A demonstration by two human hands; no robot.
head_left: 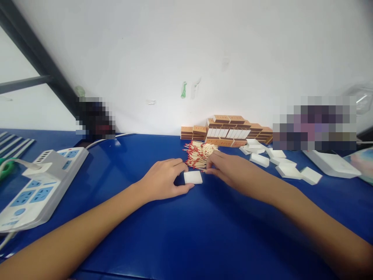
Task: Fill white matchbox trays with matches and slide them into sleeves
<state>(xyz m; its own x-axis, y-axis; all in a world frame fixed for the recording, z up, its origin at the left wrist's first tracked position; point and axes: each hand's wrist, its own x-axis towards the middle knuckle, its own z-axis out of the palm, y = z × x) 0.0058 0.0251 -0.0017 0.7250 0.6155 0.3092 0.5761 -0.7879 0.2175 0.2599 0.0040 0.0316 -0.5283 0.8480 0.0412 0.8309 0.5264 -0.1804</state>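
Note:
A small white matchbox tray (192, 177) lies on the blue tabletop, steadied by my left hand (163, 179), its thumb along the near edge and its fingers at the far left corner. Just beyond the tray is a loose heap of red-tipped matches (198, 154). My right hand (223, 165) is at the heap's right front side, thumb and fingertips pinched together. A thin match end seems to stick out of that pinch beside the tray's right edge; the fingers hide the rest.
Brown matchboxes (229, 130) are stacked against the wall behind the heap. Several white trays (288, 170) lie scattered on the right, near a larger white container (332, 163). A power strip (58, 190) with a plugged-in adapter and cables occupies the left.

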